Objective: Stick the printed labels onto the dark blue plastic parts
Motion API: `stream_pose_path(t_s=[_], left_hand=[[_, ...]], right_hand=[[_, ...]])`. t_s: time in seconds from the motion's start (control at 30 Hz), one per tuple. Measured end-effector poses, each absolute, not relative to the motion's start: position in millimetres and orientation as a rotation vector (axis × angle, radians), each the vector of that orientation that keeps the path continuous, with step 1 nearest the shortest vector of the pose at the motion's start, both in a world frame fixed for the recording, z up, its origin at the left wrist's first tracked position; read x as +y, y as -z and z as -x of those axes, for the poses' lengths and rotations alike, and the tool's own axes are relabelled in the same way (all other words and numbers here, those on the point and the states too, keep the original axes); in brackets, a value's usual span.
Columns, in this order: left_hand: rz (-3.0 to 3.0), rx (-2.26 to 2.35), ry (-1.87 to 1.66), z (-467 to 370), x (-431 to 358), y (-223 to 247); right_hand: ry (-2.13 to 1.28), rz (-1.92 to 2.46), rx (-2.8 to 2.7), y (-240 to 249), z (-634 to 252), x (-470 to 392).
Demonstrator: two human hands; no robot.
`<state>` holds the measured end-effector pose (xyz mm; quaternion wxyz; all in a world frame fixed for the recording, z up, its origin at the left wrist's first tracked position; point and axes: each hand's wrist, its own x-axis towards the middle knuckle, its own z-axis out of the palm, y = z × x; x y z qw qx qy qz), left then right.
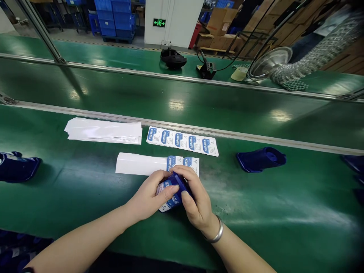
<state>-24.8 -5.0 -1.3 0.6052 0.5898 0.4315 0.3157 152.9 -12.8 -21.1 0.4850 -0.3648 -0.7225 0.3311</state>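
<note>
Between my two hands is a dark blue plastic housing with a blue-and-white label on its near side. My left hand grips it from the left, its thumb lying across the label. My right hand, with a silver bangle at the wrist, wraps round the right side. The fingers partly hide the housing. Just behind it lies a label strip, mostly bare white backing with a few labels left at its right end. Farther back is a sheet of printed labels.
A stack of white strips lies at the back left. Another blue housing rests at the right, and one more at the left edge. A metal rail runs behind the green work surface. A flexible duct hangs at the upper right.
</note>
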Motion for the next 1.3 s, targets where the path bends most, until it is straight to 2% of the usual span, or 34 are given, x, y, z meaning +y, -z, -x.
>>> stream_pose_path(t_s=[0.2, 0.47, 0.8, 1.07, 1.3], left_hand=[[-1.718, 1.065, -0.625, 24.6, -6.1, -0.3], [-1.798, 1.114, -0.529, 20.0, -5.4, 1.9], [-1.161, 0.905, -0.601, 26.5, 4.1, -4.6], [-1.056, 0.946, -0.694, 20.2, 1.8, 7.9], [-1.582, 1.022, -0.785, 13.2, -6.3, 9.6]], right_hand=[[-0.821, 0.978, -1.739, 16.7, -150.8, -17.2], [-0.859, 1.079, -1.719, 10.4, -147.2, -23.8], [-1.143, 1.275, -1.465, 13.2, -155.5, -15.9], [-1.218, 1.321, -1.375, 14.4, -153.2, -12.8], [-1.181, 1.293, -1.305, 32.5, -159.6, -10.3]])
